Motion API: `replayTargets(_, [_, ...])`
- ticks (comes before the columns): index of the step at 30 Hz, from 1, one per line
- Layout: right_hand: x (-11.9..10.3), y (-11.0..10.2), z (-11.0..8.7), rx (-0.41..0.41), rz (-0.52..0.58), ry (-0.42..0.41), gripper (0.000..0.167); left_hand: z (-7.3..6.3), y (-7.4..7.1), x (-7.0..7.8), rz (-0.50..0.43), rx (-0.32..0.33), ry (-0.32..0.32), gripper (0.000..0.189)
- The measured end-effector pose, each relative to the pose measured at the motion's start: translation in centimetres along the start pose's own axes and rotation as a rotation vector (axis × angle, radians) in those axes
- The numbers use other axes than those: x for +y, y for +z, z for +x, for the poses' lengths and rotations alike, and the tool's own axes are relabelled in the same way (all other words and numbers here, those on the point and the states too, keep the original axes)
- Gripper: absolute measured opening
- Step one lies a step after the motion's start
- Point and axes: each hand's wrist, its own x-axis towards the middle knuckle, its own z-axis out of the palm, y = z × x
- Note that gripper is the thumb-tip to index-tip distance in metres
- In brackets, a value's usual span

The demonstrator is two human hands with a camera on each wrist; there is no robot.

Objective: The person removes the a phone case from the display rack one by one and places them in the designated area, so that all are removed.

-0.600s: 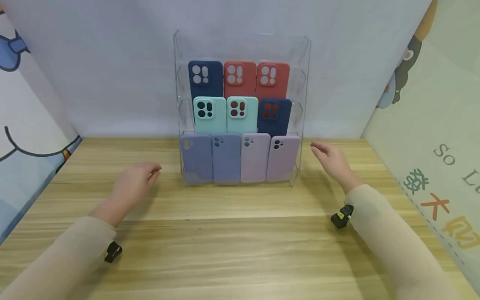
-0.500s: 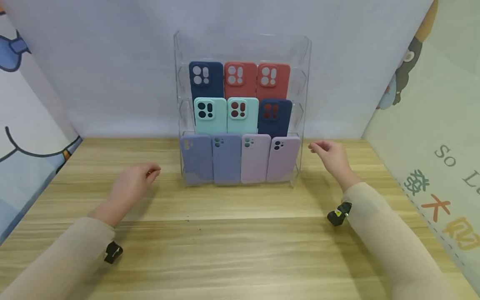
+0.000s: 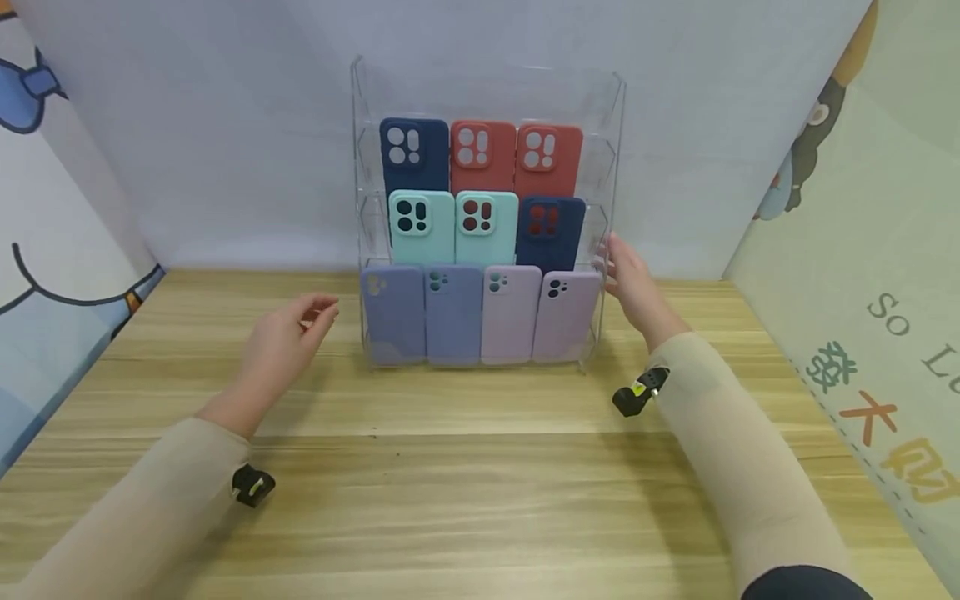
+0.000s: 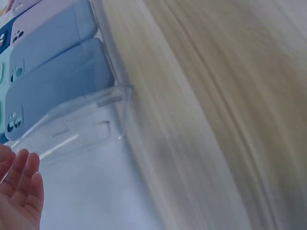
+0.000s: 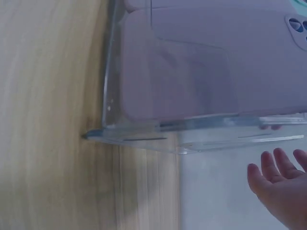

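Observation:
A clear acrylic rack (image 3: pixel 487 90) stands on the wooden table and bears phone cases in tiers. The upper row has a navy case (image 3: pixel 429 171) and two red cases (image 3: pixel 491 171); below sit two mint cases (image 3: pixel 422 246) and another navy one. Bluish-purple cases (image 3: pixel 395 321) and lilac cases (image 3: pixel 568 321) fill the lowest row. My right hand (image 3: pixel 637 287) is at the rack's right side with fingers spread, close to the clear side panel (image 5: pixel 206 136) in the right wrist view. My left hand (image 3: pixel 281 346), fingers loosely bent and holding nothing, hovers left of the rack.
Behind the rack hangs a white backdrop (image 3: pixel 247 150). Printed cartoon panels flank the wooden table (image 3: pixel 450 500) on the left and right. A small black wrist camera (image 3: pixel 253 485) is worn on the left sleeve, and a second camera (image 3: pixel 640 392) on the right.
My right hand has moved left and away from me to the rack's side, its fingers spreading. My left hand has shifted toward the rack, thumb and fingers parting. The cases stay in place.

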Motion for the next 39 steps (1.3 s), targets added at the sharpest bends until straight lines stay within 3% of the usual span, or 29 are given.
replayTargets(4, [-0.6,0.6,0.4,-0.061,-0.018,0.034,0.078,0.9,0.5,0.8,-0.058,0.05,0.04,0.026])
replayTargets(9, [-1.0,1.2,1.0,-0.093,0.056,0.021,0.077,1.7,0.8,1.4,-0.06,-0.003,0.042,0.036])
replayTargets(13, [-1.0,1.6,1.7,-0.062,0.082,0.013,0.08,2.2,1.3,1.8,-0.083,-0.028,0.031,0.041])
replayTargets(19, [-0.5,2.0,2.1,0.015,-0.001,0.004,0.083,2.8,1.9,1.9,-0.148,0.001,0.011,0.038])
replayTargets(25, [-0.3,2.2,2.2,0.075,-0.015,-0.039,0.078,3.1,1.7,2.0,-0.208,0.015,-0.025,0.031])
replayTargets(29, [-0.3,2.4,2.2,0.091,-0.044,-0.052,0.077,2.8,1.1,1.8,-0.217,-0.034,-0.057,0.027])
replayTargets(35, [-0.3,2.3,2.1,0.115,-0.081,-0.056,0.077,2.7,1.0,1.2,-0.185,-0.205,-0.073,0.026])
replayTargets(39, [-0.3,2.4,2.1,0.132,-0.07,-0.056,0.076,2.7,1.1,0.9,-0.25,-0.245,-0.096,0.029])
